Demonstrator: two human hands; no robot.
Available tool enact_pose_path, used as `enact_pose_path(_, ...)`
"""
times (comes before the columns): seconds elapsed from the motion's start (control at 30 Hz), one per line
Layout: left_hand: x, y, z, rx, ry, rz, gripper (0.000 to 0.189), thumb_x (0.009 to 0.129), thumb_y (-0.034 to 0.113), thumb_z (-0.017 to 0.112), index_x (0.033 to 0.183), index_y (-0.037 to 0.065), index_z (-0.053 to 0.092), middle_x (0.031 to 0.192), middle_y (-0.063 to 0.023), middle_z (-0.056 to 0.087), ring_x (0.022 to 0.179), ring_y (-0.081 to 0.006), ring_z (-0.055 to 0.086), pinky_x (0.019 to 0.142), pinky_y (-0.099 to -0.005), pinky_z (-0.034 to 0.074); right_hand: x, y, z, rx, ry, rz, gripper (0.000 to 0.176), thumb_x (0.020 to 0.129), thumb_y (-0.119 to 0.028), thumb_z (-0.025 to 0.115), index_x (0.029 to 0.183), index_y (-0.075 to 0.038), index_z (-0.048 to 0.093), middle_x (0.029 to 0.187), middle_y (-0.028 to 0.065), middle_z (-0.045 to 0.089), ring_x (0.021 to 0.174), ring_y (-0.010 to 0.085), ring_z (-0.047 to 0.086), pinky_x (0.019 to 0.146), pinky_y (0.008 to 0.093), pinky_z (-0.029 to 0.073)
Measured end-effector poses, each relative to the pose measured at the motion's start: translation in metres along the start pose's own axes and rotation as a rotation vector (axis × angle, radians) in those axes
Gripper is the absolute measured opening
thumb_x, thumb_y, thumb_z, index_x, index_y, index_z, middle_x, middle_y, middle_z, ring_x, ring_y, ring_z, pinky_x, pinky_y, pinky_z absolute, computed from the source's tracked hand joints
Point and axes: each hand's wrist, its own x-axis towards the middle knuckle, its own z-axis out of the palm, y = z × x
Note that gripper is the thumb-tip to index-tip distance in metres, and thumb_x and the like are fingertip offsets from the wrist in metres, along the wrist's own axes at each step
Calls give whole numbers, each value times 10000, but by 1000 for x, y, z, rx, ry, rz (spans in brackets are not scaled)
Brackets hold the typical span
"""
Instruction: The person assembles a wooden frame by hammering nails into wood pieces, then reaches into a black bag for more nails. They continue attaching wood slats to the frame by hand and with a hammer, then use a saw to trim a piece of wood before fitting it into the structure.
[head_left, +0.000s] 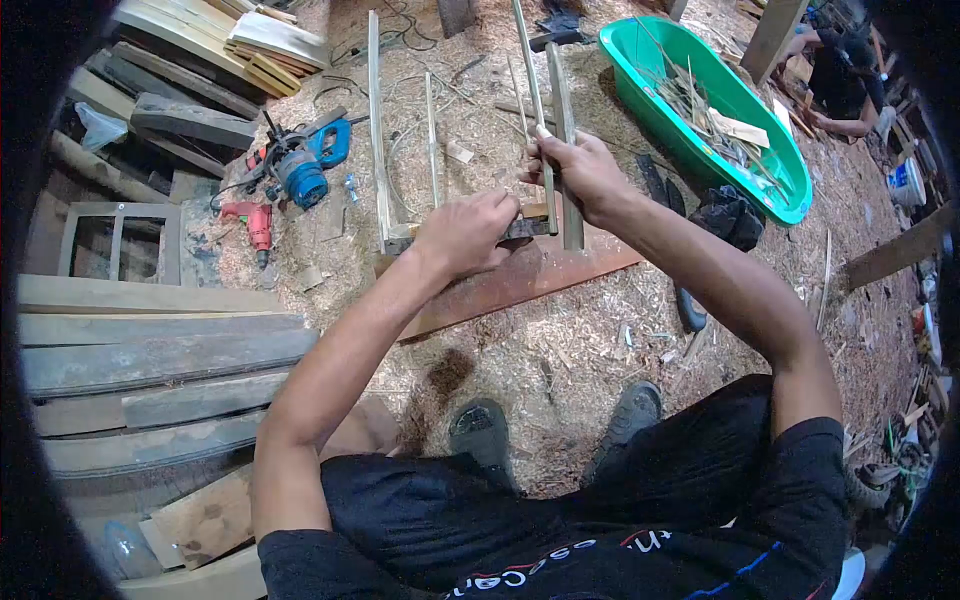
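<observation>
Gripping a thin slat [530,70] with the right hand [582,172], near the reddish board [540,280]
Its long axis runs near to far through those closed fingers; the left hand [466,232] curls at the crosspiece [533,229], left of the slat's near end, its hold hidden.

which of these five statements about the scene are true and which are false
1. The right hand grips a wood strip. True.
2. The left hand holds the red drill. False: the red drill lies on the floor, and the left hand is at the wooden frame.
3. Wood scraps lie in the tub. True.
4. The tub is red. False: it is green.
5. A blue tool lies near the red drill. True.
</observation>
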Motion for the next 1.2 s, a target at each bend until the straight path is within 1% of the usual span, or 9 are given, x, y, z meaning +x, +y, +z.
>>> enact_pose_path(0.2, -1, 6, -2, 29, -34, -19, 407, 693, 139, 756, 1004, 13, 527, 970, -131, 580, 927, -316, 649, 772, -413, 569, -4, 7, 4, -53, 85, -38, 236, 991, -238, 569, 1061, -14, 581, 813, 18, 567, 667, 90, 539, 595, 248, 495)
enact_pose_path(0.4, -2, 11, -11, 18, -75, -61, 401, 705, 119, 752, 1039, 15, 557, 990, -146, 589, 919, -324, 658, 781, -424, 570, -9, 8, 13, -10, 107, -101, 264, 994, -235, 567, 1124, -6, 561, 791, -3, 523, 652, 78, 499, 569, 241, 455)
enact_pose_path(0.6, -4, 14, -13, 28, -80, -116, 394, 706, 122, 748, 1039, 20, 563, 1007, -143, 596, 932, -323, 658, 780, -419, 572, -11, 2, 16, -67, 65, -135, 275, 997, -231, 561, 1143, 2, 568, 795, -1, 529, 661, 80, 506, 574, 240, 465)
enact_pose_path(0.7, -6, 13, -12, 41, -61, -106, 404, 690, 129, 744, 1037, 27, 564, 993, -128, 589, 934, -311, 651, 773, -411, 575, -7, 4, 16, -5, 117, -128, 236, 960, -237, 618, 935, -6, 573, 766, 36, 562, 625, 109, 537, 538, 273, 482)
enact_pose_path(0.8, -8, 18, -10, 60, -28, -100, 417, 661, 124, 747, 1021, 34, 557, 972, -112, 575, 926, -294, 641, 765, -405, 575, -5, 8, 12, -59, 171, -43, 246, 950, -243, 631, 941, -6, 570, 777, 52, 573, 631, 126, 550, 546, 288, 496)
enact_pose_path(0.9, -9, 17, -8, 56, -4, -68, 410, 652, 124, 750, 993, 33, 541, 958, -102, 563, 908, -283, 632, 760, -398, 573, -2, 13, 11, -63, 225, 110, 223, 985, -259, 579, 979, -36, 589, 773, 11, 548, 612, 99, 516, 540, 242, 460)
enact_pose_path(1.03, -12, 6, -3, -48, 98, 40, 436, 623, 103, 751, 957, 15, 485, 912, -141, 542, 848, -355, 607, 729, -435, 535, -4, 8, 12, 14, 137, 97, 204, 985, -251, 574, 993, -47, 576, 741, 17, 558, 581, 110, 539, 537, 256, 489)
enact_pose_path(1.13, -16, 2, -10, -54, 75, 24, 434, 629, 133, 762, 935, 8, 481, 883, -145, 533, 843, -364, 601, 725, -450, 524, -9, -4, 15, 26, 77, 88, 200, 983, -250, 573, 997, -50, 568, 738, 25, 573, 590, 114, 574, 538, 262, 516)
enact_pose_path(1.2, -18, 3, -15, -30, 103, 35, 436, 643, 170, 771, 948, 14, 501, 894, -126, 550, 864, -324, 620, 731, -418, 546, -11, -9, 18, 5, 32, 59, 201, 980, -250, 576, 995, -50, 566, 748, 30, 583, 603, 117, 595, 539, 266, 532)
